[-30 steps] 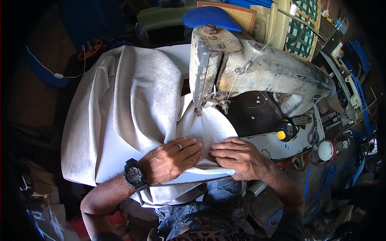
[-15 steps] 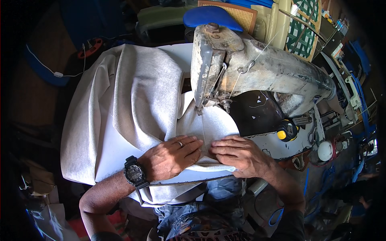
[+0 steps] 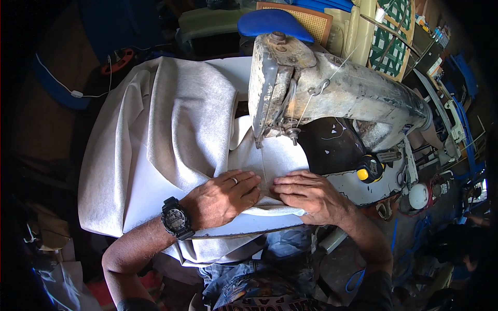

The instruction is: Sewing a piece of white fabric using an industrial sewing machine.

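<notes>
Pale grey fabric (image 3: 202, 111) covers much of the white sewing table and runs under the head of a worn industrial sewing machine (image 3: 306, 83). A straight seam line leads back from its needle area toward me. My left hand (image 3: 225, 197) lies flat on the cloth left of this line, fingers stretched toward it and a ring on one. On the line's other side, my right hand (image 3: 308, 196) rests with its fingers laid across the cloth, slightly bent, above a folded edge. The right thumb is hidden. White thread runs down the machine's front.
A black and yellow tape measure (image 3: 369, 169) sits right of the machine's dark bed, near scissors (image 3: 402, 175). Behind the machine are a blue padded seat (image 3: 275, 25) and a cane-webbed panel (image 3: 321, 25). An orange cable reel (image 3: 122, 61) stands at the far left.
Both hands have shifted slightly away from me, toward the machine, along with the cloth under them. The thread lever on the machine's front has moved and looks blurred now.
</notes>
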Motion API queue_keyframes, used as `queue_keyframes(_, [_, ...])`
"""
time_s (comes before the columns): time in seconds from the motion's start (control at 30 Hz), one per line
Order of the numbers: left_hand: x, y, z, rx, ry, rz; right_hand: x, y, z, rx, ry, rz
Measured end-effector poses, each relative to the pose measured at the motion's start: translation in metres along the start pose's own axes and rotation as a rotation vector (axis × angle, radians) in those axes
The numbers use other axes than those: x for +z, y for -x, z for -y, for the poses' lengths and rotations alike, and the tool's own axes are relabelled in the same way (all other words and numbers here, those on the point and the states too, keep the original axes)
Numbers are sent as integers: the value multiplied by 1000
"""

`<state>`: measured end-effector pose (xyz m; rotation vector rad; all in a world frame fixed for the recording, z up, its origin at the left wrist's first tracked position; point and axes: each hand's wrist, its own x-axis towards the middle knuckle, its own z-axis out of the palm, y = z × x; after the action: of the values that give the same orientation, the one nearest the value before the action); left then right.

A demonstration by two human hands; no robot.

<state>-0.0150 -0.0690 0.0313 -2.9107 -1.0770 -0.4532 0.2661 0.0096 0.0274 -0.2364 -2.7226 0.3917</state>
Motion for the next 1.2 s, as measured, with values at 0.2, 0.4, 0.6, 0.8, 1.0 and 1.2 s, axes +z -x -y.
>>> queue_keyframes(0.2, [0,-4,5,2,-30,-12,-2,-4,-8,-8,8,-9])
queue_keyframes(0.4, [-2,-7,13,-35,5,29,0,-7,-18,8,2,-5])
queue_keyframes(0.6, [-2,-11,22,-47,-11,44,-1,-13,-26,8,49,11])
queue_keyframes(0.8, [-1,-14,34,-60,-27,28,2,-19,-35,22,59,-22])
queue_keyframes(1.0, [-2,-19,43,-68,-44,26,1,-24,-43,39,76,-34])
queue_keyframes(1.2, [5,-21,51,-79,-91,-29,2,-27,-46,39,133,-43])
